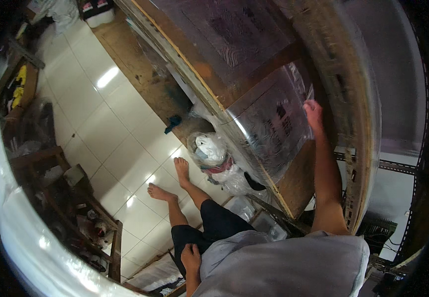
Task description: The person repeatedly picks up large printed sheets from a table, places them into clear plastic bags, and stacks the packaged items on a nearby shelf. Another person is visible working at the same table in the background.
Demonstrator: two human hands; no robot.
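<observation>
My right hand (313, 114) is closed on the far right edge of a clear plastic bag (269, 121) with dark printing. The bag lies flat on a brown wooden tabletop (296, 185), and its near-left side hangs over the table edge. The plastic bunches up where my fingers grip it. My left hand (191, 258) rests on the thigh of my dark shorts (219, 222), fingers loosely bent, holding nothing. Another printed plastic sheet (229, 34) lies farther along the same tabletop.
Below the table edge stands a clear bag with white plastic (209, 148) inside. A dark blue cloth (173, 123) lies near it. Wooden shelving (118, 247) runs along the left, beyond the tiled floor (125, 133). A wooden board (355, 123) borders the table's right side.
</observation>
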